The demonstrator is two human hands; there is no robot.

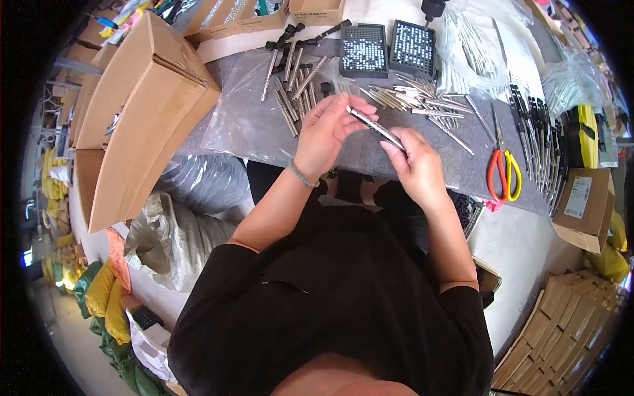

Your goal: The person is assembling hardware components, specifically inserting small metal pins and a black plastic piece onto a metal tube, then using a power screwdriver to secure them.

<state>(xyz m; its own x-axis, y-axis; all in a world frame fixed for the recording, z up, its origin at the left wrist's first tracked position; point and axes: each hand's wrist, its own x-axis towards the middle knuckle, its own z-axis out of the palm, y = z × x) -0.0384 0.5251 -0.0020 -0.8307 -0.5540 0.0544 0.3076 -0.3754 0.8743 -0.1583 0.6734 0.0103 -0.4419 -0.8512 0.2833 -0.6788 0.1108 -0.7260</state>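
Between my two hands, above the table's near edge, is a slim silver-and-black metal tube, tilted down to the right. My left hand, with a beaded bracelet at the wrist, has its thumb and fingers closed around the tube's upper end. The lower end is gripped in the fingers of my right hand. Just beyond lie a pile of loose silver rods and, to the left, several slotted metal tubes on a clear plastic sheet. Some of these lie near black plastic fittings.
Two black trays of small metallic parts stand at the back, beneath a black tool tip. Scissors with red and yellow handles lie right, beside several black-ended rods. An open cardboard box stands left; a smaller carton sits right.
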